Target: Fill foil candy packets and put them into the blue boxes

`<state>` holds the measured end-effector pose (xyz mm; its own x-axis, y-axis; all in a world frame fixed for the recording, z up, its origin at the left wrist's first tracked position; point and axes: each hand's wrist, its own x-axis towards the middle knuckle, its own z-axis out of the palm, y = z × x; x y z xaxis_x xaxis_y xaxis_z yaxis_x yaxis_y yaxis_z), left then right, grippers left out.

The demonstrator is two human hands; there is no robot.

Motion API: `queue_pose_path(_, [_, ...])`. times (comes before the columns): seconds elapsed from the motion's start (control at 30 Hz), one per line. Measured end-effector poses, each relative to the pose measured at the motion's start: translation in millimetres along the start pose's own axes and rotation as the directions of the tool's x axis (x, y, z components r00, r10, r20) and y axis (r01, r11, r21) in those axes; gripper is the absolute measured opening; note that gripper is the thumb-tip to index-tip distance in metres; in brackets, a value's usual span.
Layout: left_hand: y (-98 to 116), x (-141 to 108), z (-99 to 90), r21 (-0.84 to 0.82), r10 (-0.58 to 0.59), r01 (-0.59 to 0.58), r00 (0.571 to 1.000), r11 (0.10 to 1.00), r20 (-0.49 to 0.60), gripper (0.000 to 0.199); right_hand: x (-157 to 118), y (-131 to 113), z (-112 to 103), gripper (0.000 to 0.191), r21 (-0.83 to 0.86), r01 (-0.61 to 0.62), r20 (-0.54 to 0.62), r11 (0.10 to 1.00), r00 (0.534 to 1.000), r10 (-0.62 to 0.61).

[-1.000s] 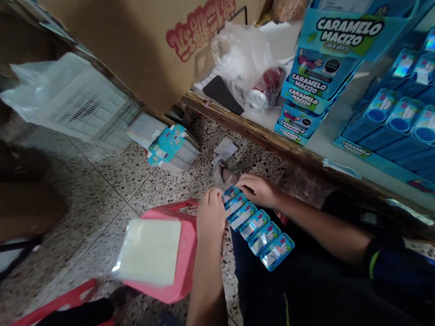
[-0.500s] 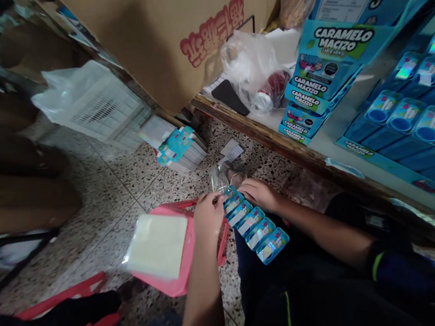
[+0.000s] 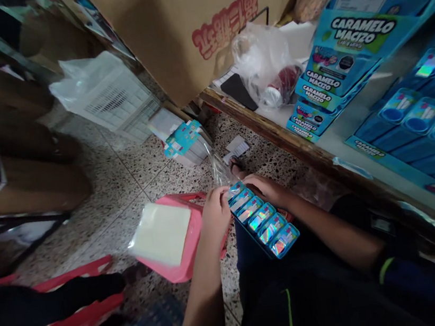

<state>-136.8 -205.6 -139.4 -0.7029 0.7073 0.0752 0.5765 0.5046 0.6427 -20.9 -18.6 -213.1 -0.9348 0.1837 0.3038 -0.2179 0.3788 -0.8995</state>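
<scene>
A row of small blue candy packs [image 3: 262, 217] with shiny labels lies across my lap, tilted from upper left to lower right. At its far left corner, my left hand [image 3: 215, 206] is closed with the fingertips on the edge of the row. My right hand [image 3: 265, 189] is closed at the far right side of the same row, its fingertips partly hidden. Clear plastic film [image 3: 219, 168] sticks up from the far end, between the two hands. I cannot make out whether it wraps the whole row.
A pink stool [image 3: 197, 235] at left carries a stack of clear plastic sleeves [image 3: 161, 233]. Folded blue cartons [image 3: 186, 143] and a white crate [image 3: 113, 104] stand on the floor. On the right-hand table [image 3: 277, 128] are candy boxes [image 3: 341, 53], a phone [image 3: 238, 92] and a plastic bag [image 3: 259, 56].
The row of packs has turned slightly, with more of its dark near side showing. The clear film now stands higher beyond the hands. Both hands stay at the far end.
</scene>
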Motion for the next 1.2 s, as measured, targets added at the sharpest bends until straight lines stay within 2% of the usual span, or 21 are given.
queue_pose_path(0.1, [-25, -6, 2.9, -0.128, -0.143, 0.132, 0.987, 0.983, -0.080, 0.029, -2, 8, 12, 0.036, 0.071, -0.039, 0.038, 0.997, 0.999, 0.037])
queue_pose_path(0.23, [-57, -11, 12.3, -0.402, -0.424, 0.369, 0.904, 0.838, -0.054, 0.032, -5, 16, 32, 0.035, 0.180, -0.118, 0.026, 0.977, 0.993, 0.115])
queue_pose_path(0.3, [-63, -17, 17.9, -0.471, -0.494, 0.412, 0.867, 0.780, -0.059, 0.029, -7, 17, 39, 0.032, 0.215, -0.148, 0.002, 0.965, 0.989, 0.151])
queue_pose_path(0.4, [-58, -26, 24.9, -0.454, -0.529, 0.410, 0.831, 0.791, -0.173, 0.030, -9, 19, 45, 0.030, 0.248, -0.189, -0.043, 0.950, 0.978, 0.205])
queue_pose_path(0.47, [-49, -30, 27.1, -0.433, -0.513, 0.375, 0.817, 0.819, -0.262, 0.030, -9, 23, 47, 0.032, 0.280, -0.227, -0.079, 0.933, 0.963, 0.258])
queue_pose_path(0.53, [-39, -29, 27.3, -0.401, -0.468, 0.329, 0.824, 0.855, -0.321, 0.029, -8, 29, 49, 0.037, 0.322, -0.269, -0.111, 0.908, 0.942, 0.318])
queue_pose_path(0.7, [-27, -15, 27.4, -0.323, -0.367, 0.249, 0.846, 0.913, -0.386, 0.026, 4, 48, 53, 0.040, 0.427, -0.327, -0.138, 0.843, 0.898, 0.418])
queue_pose_path(0.77, [-27, -10, 28.9, -0.209, -0.245, 0.167, 0.866, 0.963, -0.436, 0.026, 7, 52, 55, 0.040, 0.446, -0.329, -0.158, 0.833, 0.887, 0.435])
queue_pose_path(0.83, [-28, -9, 30.4, -0.043, -0.073, 0.061, 0.884, 0.997, -0.461, 0.025, 8, 52, 55, 0.041, 0.448, -0.319, -0.189, 0.836, 0.880, 0.437])
queue_pose_path(0.9, [-27, -13, 31.7, 0.100, 0.074, -0.033, 0.890, 0.994, -0.450, 0.026, 6, 47, 53, 0.039, 0.429, -0.294, -0.236, 0.854, 0.876, 0.421])
queue_pose_path(0.97, [-23, -22, 33.1, 0.168, 0.151, -0.087, 0.893, 0.982, -0.424, 0.024, 4, 40, 49, 0.034, 0.394, -0.264, -0.288, 0.880, 0.874, 0.391])
queue_pose_path(1.03, [-17, -32, 34.5, 0.161, 0.153, -0.095, 0.905, 0.982, -0.397, 0.021, 2, 34, 45, 0.030, 0.355, -0.238, -0.321, 0.904, 0.877, 0.357])
queue_pose_path(1.2, [-3, -40, 33.7, 0.068, 0.027, -0.005, 0.947, 0.998, -0.320, 0.016, 1, 28, 39, 0.027, 0.281, -0.232, -0.319, 0.931, 0.893, 0.319])
